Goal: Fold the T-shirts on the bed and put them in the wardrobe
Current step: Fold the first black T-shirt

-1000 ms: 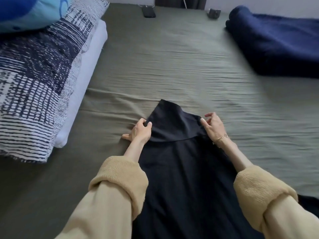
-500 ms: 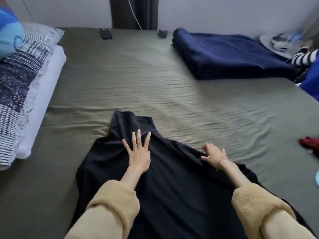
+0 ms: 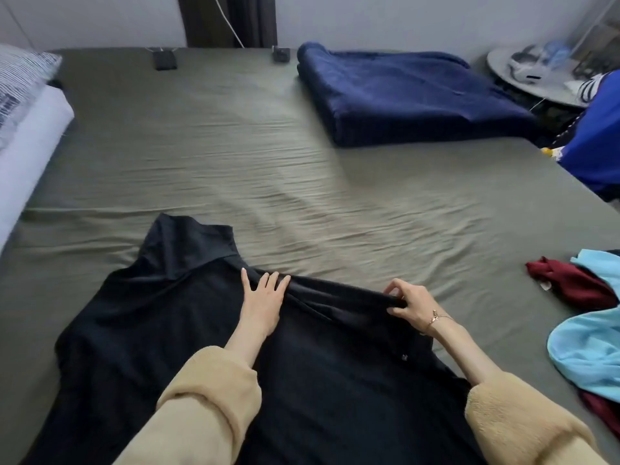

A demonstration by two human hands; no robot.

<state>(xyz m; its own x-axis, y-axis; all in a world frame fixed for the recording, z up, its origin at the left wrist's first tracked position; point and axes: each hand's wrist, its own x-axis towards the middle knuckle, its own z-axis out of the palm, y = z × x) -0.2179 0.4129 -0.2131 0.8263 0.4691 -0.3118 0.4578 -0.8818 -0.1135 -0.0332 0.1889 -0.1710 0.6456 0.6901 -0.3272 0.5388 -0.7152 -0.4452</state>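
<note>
A: Hands first. Where are they on the black cotton T-shirt [image 3: 161, 330]?

B: It lies spread on the olive-green bed [image 3: 235, 156], long axis running away from the person. The left hand [image 3: 260, 305] presses flat, fingers straight, at the middle; the right hand [image 3: 411, 305] pinches the far right edge, so it's nearer the fold.

A: Count?

B: One black shirt, two hands; a crumpled maroon garment [image 3: 570, 285] and a light-blue garment [image 3: 590, 354] wait to the right, apart.

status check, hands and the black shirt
Left hand flat on black T-shirt. Right hand pinching its bunched edge. Bed ahead unobstructed.
</note>
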